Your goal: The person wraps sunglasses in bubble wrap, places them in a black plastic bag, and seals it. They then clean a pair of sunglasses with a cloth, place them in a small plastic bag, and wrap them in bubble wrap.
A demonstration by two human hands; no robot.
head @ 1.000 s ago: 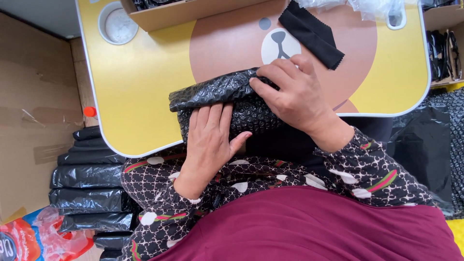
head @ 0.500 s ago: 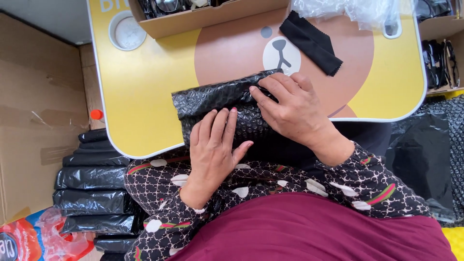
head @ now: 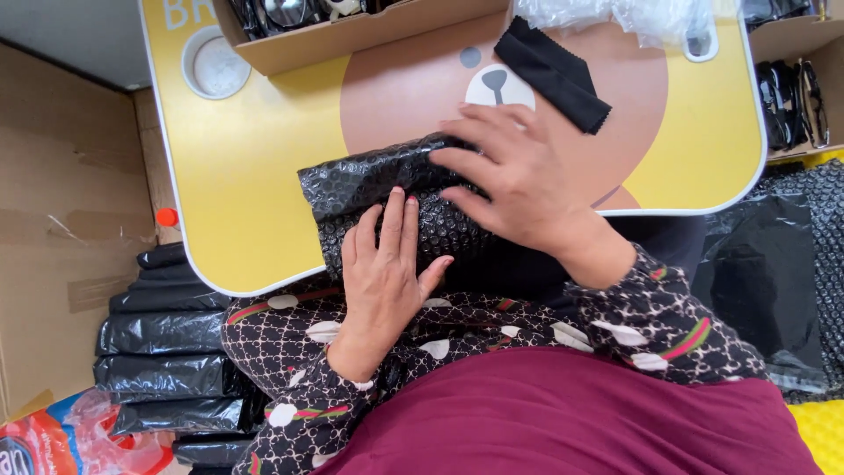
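Black bubble-wrap parcel [head: 387,180] — yellow bear-print tabletop [head: 246,158], six o'clock edge; left hand [head: 387,264] and right hand [head: 510,176] pressed flat on it, fingers spread. Black cloth [head: 552,75] — one o'clock.

blk patterned sleeves [head: 633,317], maroon top [head: 563,413]

Yellow lap table [head: 237,220] bears cardboard box [head: 352,40], black cloth [head: 552,75], bubble-wrap bundle [head: 378,189].

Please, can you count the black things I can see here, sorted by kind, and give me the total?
Black bubble-wrap parcel under both hands, the left hand and the right hand: 1
Black cloth on the yellow table: 1
Wrapped black bundles stacked on the floor: at least 5, the lowest partly hidden
Total: at least 7
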